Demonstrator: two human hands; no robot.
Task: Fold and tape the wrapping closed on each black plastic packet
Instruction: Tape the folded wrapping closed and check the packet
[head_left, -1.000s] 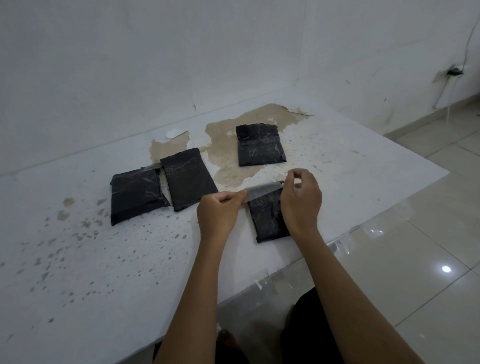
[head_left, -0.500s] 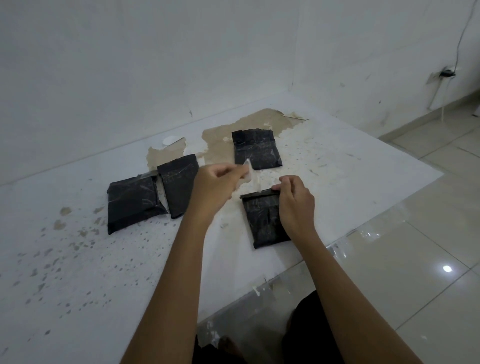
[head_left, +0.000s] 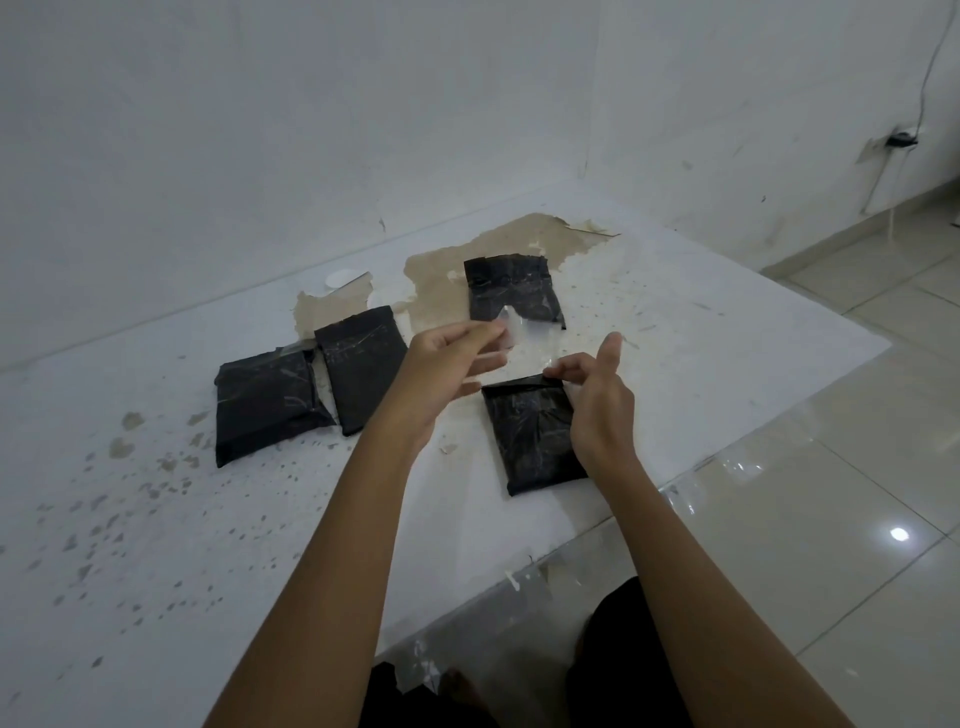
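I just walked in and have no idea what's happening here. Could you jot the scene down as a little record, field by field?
Setting: white table with worn brown patches, against a white wall
Packets: four black plastic packets
Packet in work: near packet, closest to the person
Others: far packet; two overlapping packets at the left
Left hand: raised, pinches a strip of clear tape
Right hand: fingertips pinch the near packet's folded top edge, thumb raised
Stage: tape not yet pressed down
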